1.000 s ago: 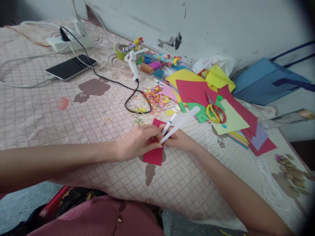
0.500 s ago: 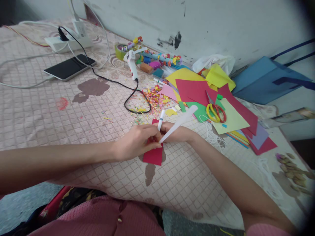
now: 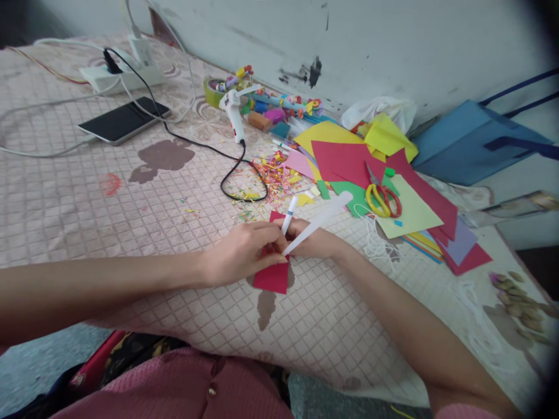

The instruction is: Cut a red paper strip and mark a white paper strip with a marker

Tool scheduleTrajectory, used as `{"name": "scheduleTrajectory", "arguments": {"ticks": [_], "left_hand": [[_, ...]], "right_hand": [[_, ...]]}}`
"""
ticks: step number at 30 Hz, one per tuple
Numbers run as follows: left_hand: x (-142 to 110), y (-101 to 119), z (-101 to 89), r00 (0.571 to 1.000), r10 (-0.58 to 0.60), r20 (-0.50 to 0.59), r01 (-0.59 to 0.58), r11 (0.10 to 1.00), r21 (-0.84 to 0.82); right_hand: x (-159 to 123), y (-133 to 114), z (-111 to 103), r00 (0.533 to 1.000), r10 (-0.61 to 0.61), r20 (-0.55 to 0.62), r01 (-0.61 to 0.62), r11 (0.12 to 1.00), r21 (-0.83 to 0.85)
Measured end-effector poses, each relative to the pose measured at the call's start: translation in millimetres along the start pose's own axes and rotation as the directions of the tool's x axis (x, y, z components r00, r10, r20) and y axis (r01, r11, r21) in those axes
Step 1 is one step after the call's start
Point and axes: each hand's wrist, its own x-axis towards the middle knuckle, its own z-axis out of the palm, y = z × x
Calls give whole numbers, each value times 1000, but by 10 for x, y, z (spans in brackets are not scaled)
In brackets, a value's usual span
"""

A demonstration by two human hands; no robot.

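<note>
A red paper piece (image 3: 275, 278) lies on the tablecloth under both hands. My left hand (image 3: 242, 253) rests over it, thumb and forefinger pinched at the narrow end of a white, round-tipped strip (image 3: 321, 222). This strip slants up to the right, across the front of my right hand (image 3: 312, 240). My right hand is closed around a white marker pen (image 3: 289, 214) with a blue band; its upper end points up and its lower end is hidden behind my left fingers. The right fingertips are mostly covered.
Paper scraps (image 3: 279, 177) and a white glue gun (image 3: 234, 116) with a black cord lie beyond the hands. Scissors (image 3: 383, 199) rest on coloured sheets (image 3: 345, 163) at right, near white string (image 3: 378, 241). A tablet (image 3: 124, 120) and power strip (image 3: 122, 75) are at left.
The marker pen's upper end has shifted slightly right and down. The white strip's far end and my right hand have moved a little the same way; my left hand stays put.
</note>
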Motion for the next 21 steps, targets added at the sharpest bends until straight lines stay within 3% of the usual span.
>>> {"name": "scheduleTrajectory", "arguments": {"ticks": [5, 11, 21], "left_hand": [[-8, -13, -6, 1000, 10, -1, -10, 1000, 9], [-9, -8, -9, 1000, 8, 1, -8, 1000, 8], [-2, 18, -13, 1000, -20, -5, 20, 1000, 21]], "right_hand": [[-44, -72, 49, 994, 13, -106, -11, 1000, 18], [-177, 26, 113, 978, 20, -206, -25, 999, -24], [-375, 33, 346, 909, 59, -412, -109, 989, -99]]}}
